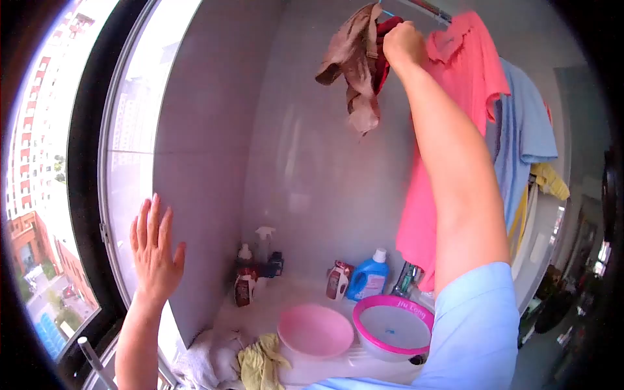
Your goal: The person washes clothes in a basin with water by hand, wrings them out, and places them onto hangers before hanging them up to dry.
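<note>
My right hand (404,45) is raised high and closed in a fist beside a dark red garment (385,55). What its fingers grip is hidden from view. A brown garment (354,55) hangs bunched just left of it, below a bit of blue near the rail (426,10). To the right, a pink-red shirt (468,58) hangs close to my wrist and partly behind my forearm. My left hand (155,250) is open, its fingers stretched upward, in front of the window frame and the grey wall's edge. It holds nothing; whether it touches the frame I cannot tell.
Blue shirts (526,117) hang farther right. Below are a pink basin (316,331), a white basin with a magenta rim (370,309), a blue detergent bottle (369,276), a spray bottle (264,240) and a yellow cloth (260,364). The window (39,195) is on the left.
</note>
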The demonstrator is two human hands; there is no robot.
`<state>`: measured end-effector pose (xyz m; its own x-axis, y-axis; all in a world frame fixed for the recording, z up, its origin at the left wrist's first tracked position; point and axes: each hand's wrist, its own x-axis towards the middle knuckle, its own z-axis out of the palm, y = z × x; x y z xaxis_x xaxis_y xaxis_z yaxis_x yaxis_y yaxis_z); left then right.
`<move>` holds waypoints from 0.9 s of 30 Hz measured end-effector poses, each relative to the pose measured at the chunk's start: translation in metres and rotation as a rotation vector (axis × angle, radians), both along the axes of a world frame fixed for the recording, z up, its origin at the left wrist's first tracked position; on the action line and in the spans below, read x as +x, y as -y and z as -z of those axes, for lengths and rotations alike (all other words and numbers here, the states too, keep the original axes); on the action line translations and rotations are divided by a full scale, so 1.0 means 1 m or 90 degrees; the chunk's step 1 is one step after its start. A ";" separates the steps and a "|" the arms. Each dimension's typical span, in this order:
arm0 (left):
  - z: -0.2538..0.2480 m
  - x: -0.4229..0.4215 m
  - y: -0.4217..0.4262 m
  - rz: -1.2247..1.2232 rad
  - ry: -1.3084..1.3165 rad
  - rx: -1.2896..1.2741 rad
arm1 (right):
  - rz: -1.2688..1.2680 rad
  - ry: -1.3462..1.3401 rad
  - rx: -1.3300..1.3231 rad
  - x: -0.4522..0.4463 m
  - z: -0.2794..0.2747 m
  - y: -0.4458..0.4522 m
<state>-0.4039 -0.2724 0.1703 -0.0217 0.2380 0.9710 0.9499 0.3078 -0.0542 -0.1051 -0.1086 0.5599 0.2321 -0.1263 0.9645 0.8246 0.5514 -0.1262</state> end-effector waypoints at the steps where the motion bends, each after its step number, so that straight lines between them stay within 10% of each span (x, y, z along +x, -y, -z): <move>1: 0.001 -0.006 -0.003 -0.011 -0.013 0.012 | 0.015 -0.015 0.016 -0.006 -0.012 -0.006; 27: 0.021 -0.046 -0.020 0.069 0.010 0.009 | 0.042 -0.024 0.005 -0.072 -0.159 -0.078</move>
